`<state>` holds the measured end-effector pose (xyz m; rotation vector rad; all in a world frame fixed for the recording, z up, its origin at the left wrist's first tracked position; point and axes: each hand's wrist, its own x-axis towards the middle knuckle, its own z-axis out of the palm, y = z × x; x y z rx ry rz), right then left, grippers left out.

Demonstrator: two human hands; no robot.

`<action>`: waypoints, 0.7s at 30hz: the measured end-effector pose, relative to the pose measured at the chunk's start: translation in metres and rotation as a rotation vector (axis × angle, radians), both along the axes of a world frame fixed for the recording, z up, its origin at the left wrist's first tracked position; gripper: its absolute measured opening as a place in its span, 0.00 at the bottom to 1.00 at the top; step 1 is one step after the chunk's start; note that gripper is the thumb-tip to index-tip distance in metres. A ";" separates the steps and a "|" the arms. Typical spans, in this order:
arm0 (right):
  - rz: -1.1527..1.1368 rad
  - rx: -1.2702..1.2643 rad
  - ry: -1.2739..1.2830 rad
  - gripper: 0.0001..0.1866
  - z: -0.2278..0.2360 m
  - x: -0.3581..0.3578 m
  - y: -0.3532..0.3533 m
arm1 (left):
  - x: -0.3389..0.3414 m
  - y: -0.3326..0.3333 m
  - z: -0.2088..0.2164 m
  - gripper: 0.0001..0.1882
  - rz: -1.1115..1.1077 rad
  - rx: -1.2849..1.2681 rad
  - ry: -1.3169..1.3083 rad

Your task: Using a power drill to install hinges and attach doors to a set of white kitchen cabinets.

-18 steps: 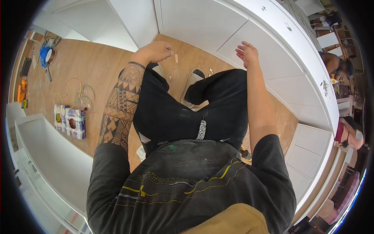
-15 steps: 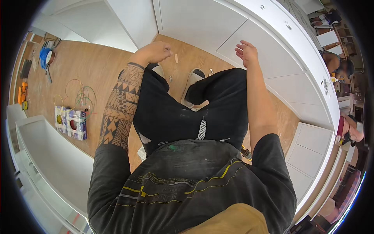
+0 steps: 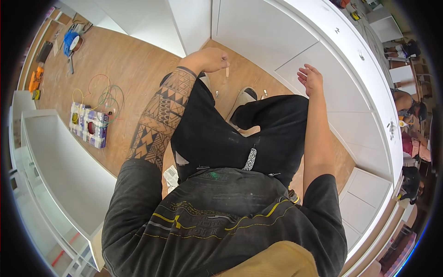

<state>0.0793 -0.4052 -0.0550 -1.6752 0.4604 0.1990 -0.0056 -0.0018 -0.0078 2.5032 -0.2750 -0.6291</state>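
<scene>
My left hand (image 3: 210, 60) hovers over the floor beside the white cabinet corner, its fingers curled in. Whatever they may hold is hidden. Just below its fingertips in the picture, a thin light-coloured strip (image 3: 227, 72) lies on the floor. My right hand (image 3: 312, 80) is raised in front of the white panel (image 3: 339, 76), palm partly turned inward, fingers spread with nothing in them. Between my feet and around them sit small metal fittings (image 3: 217, 94).
Left on the wood floor (image 3: 138, 64) are a taped box (image 3: 90, 125) with coloured wires (image 3: 108, 99), a blue bundle (image 3: 70, 38) by a spool, and an orange tool (image 3: 35, 79). White cabinet frames (image 3: 60, 152) flank me. Other people (image 3: 408, 104) work beyond the panel.
The view has shifted, so most of the scene sits farther right. My left hand stays curled and my right hand stays open; both hold nearly the same poses.
</scene>
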 end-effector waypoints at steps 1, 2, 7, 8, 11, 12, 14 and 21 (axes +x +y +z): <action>-0.003 -0.002 0.001 0.19 -0.001 0.000 -0.001 | 0.000 0.000 0.001 0.25 0.015 -0.015 0.032; 0.003 -0.002 -0.002 0.19 -0.002 0.001 -0.001 | 0.000 0.000 0.003 0.25 0.030 -0.030 0.063; 0.013 -0.008 0.013 0.19 -0.003 0.002 0.001 | -0.002 0.002 0.005 0.25 0.021 -0.008 0.037; 0.020 -0.006 0.011 0.19 -0.003 0.002 0.002 | -0.002 0.002 0.006 0.25 0.010 0.013 0.035; 0.020 -0.014 0.014 0.19 -0.003 0.004 0.000 | -0.002 0.000 0.008 0.26 0.021 0.004 0.066; 0.019 -0.012 0.009 0.19 -0.003 0.004 0.001 | -0.003 0.000 0.008 0.26 0.020 0.006 0.061; 0.024 -0.018 0.014 0.19 -0.003 0.005 0.002 | -0.005 0.001 0.009 0.26 0.036 0.012 0.048; 0.011 -0.024 0.003 0.19 -0.003 0.004 0.003 | -0.007 -0.001 0.010 0.20 0.078 -0.020 0.029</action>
